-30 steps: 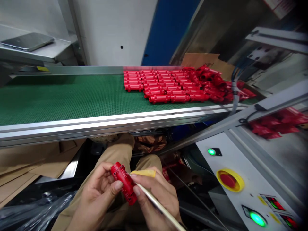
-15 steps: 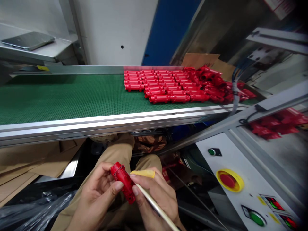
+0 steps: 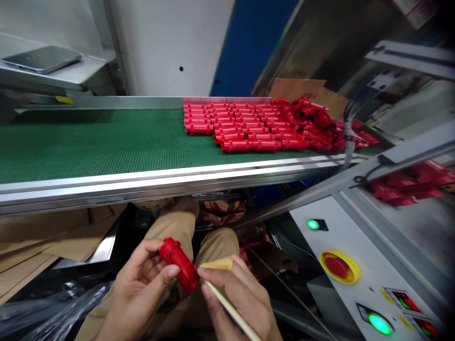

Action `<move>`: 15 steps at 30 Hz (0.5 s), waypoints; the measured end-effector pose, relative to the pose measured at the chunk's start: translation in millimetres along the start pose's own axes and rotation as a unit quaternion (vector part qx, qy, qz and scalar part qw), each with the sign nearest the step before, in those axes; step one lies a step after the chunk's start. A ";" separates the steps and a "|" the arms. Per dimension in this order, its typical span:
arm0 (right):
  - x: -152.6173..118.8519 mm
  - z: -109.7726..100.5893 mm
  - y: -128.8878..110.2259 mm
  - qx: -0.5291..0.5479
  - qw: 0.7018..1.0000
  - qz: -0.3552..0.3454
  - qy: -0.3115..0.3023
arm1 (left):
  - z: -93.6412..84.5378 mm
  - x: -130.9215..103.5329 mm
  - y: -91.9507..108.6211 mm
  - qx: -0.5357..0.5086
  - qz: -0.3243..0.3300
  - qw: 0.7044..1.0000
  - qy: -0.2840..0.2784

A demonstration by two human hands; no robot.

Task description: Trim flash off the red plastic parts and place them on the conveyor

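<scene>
Between the thumb and fingers of my left hand [image 3: 142, 279] is a red plastic cylindrical part [image 3: 178, 265], tilted, with a ribbed collar at its upper end. My right hand [image 3: 238, 298] grips a slim tool with a pale handle [image 3: 231, 308] like a pen. Its thin tip meets or nearly meets the right side of the red part; the exact contact is too small to tell. A yellow finger cover [image 3: 216, 264] sits on one finger of that hand. Both hands are above my lap, below the conveyor's front edge.
A green conveyor belt [image 3: 106, 142] with a metal rail [image 3: 142, 182] crosses ahead. Rows of red parts [image 3: 245, 125] lie on it, beside a heap of more [image 3: 316, 123]. At right stands a control panel [image 3: 320, 241] with a red stop button [image 3: 336, 266]. Cardboard [image 3: 78, 232] lies left.
My left hand has turned the red part, so a smoother side faces up. My right hand with the tool has shifted slightly right and down. The green panel buttons have lit up.
</scene>
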State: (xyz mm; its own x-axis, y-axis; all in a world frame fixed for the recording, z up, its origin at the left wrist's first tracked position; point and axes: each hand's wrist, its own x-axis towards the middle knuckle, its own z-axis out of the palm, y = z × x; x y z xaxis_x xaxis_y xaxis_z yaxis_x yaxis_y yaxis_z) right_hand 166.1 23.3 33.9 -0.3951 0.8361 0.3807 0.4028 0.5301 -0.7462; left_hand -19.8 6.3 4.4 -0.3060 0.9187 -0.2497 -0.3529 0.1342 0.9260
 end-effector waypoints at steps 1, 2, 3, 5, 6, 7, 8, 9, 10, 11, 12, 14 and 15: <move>0.2 -2.6 -0.5 -0.002 1.000 0.004 -0.008 | 0.2 0.3 0.6 -0.001 -0.001 1.000 -0.003; 0.7 -4.6 -1.3 0.002 1.000 0.009 -0.007 | 0.5 0.5 1.3 -0.003 -0.001 1.000 -0.007; 1.5 -6.0 -2.2 0.012 1.000 0.017 0.002 | 1.0 0.6 2.1 -0.007 -0.001 1.000 -0.013; 3.5 -6.5 -4.3 0.041 0.998 0.045 0.033 | 1.9 0.5 3.3 -0.019 -0.008 0.999 -0.026; 4.6 -5.8 -5.1 0.057 0.996 0.057 0.042 | 2.1 0.1 3.7 -0.026 -0.015 0.999 -0.034; 5.5 -4.7 -5.5 0.071 0.994 0.067 0.046 | 2.2 -0.3 3.8 -0.033 -0.024 0.998 -0.045; 6.4 -3.5 -5.4 0.083 0.993 0.074 0.047 | 1.9 -0.9 3.7 -0.039 -0.035 0.997 -0.055; 7.0 -2.5 -4.9 0.091 0.992 0.079 0.046 | 1.4 -1.4 3.3 -0.046 -0.045 0.996 -0.065; 7.4 -1.6 -4.1 0.094 0.992 0.079 0.041 | 0.6 -1.9 2.6 -0.051 -0.053 0.995 -0.073; 7.7 -1.1 -2.9 0.094 0.992 0.076 0.034 | -0.4 -2.3 1.6 -0.056 -0.058 0.994 -0.079; 7.8 -1.0 -1.7 0.090 0.993 0.073 0.027 | -1.6 -2.4 0.5 -0.060 -0.062 0.993 -0.083; 7.7 -1.5 0.5 0.084 0.994 0.067 0.017 | -4.4 -1.7 -2.2 -0.064 -0.062 0.993 -0.082; 7.6 -2.0 1.2 0.083 0.994 0.064 0.015 | -5.8 -1.0 -3.5 -0.064 -0.060 0.992 -0.087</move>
State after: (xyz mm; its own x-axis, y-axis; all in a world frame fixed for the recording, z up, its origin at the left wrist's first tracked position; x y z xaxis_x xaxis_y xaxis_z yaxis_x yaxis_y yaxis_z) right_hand 165.1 30.6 37.0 -0.3234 0.9006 0.2903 0.3063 0.3899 -0.8684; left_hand -23.4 2.8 -0.2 -0.1021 0.9504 -0.2940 -0.4902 0.2091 0.8462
